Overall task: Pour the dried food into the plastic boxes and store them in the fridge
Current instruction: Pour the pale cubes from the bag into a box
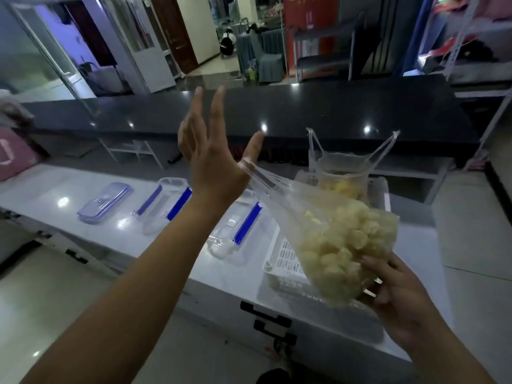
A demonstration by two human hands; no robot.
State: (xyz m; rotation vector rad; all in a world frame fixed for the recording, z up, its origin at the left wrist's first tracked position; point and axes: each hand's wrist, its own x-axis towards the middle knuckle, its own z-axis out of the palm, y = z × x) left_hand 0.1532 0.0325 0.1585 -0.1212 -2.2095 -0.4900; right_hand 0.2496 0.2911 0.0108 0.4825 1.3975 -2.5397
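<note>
Progress: early stage; no pouring is evident. Two clear boxes [162, 206] [235, 234] with blue latches lie on the white tabletop [138, 245] at centre frame, and both appear empty. A separate lid [104, 202] lies to their left.

Left hand [213, 164]: raised at centre frame, fingers [214, 117] straight and spread. The bag handles [249, 164] are stretched taut from the base of the thumb, apparently looped over it.

Right hand [401, 297]: at lower right, fingers curled under the bottom of the bag [318, 231], cradling it. The dried food [346, 256], pale yellow lumps, sits in the lower end of the bag, held in the air just above a white slotted basket [288, 261].

A second bag [342, 173] with yellowish contents stands upright at the far end of that basket, untouched.

Outstanding, in my judgement: open the held bag, fill a box, repeat with the second bag, fit the lids, move the boxes to the fridge. No fridge can be identified with certainty.
</note>
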